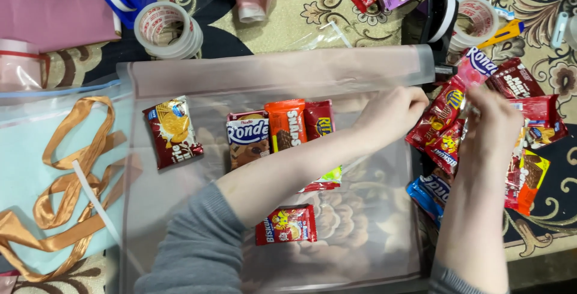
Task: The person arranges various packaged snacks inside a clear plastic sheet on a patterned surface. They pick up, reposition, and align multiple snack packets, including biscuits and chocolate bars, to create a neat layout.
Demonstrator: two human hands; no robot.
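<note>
Clear plastic sheet (pixel 360 234) lies spread flat over the patterned cloth (pixel 288 11), far edge rolled up at 12 o'clock, so it works as a layout surface for the snack packets.

Left hand (pixel 390 112) reaches across the sheet to its 2 o'clock corner, fingers curled at the edge of the loose snack pile (pixel 517 143); can't tell whether they're closed on a packet. Right hand (pixel 493 122) sits over the pile at 3 o'clock, fingers pinched on a packet edge, likely separating one from the heap.

On the sheet:
- cluster of three upright packets (pixel 282 127) side by side at centre, a fourth half hidden behind
- one dark red biscuit packet (pixel 172 130) alone at 9 o'clock
- one red packet (pixel 286 225) at 6 o'clock
- one red-and-green packet (pixel 324 180) partly under the left forearm

Pile beside the sheet: about eight visible, overlapping, exact count not possible.

Off-sheet: two white tape rolls (pixel 168 29) (pixel 478 20), one orange ribbon (pixel 66 180) at 9 o'clock, pink paper (pixel 54 5) at 11 o'clock.
</note>
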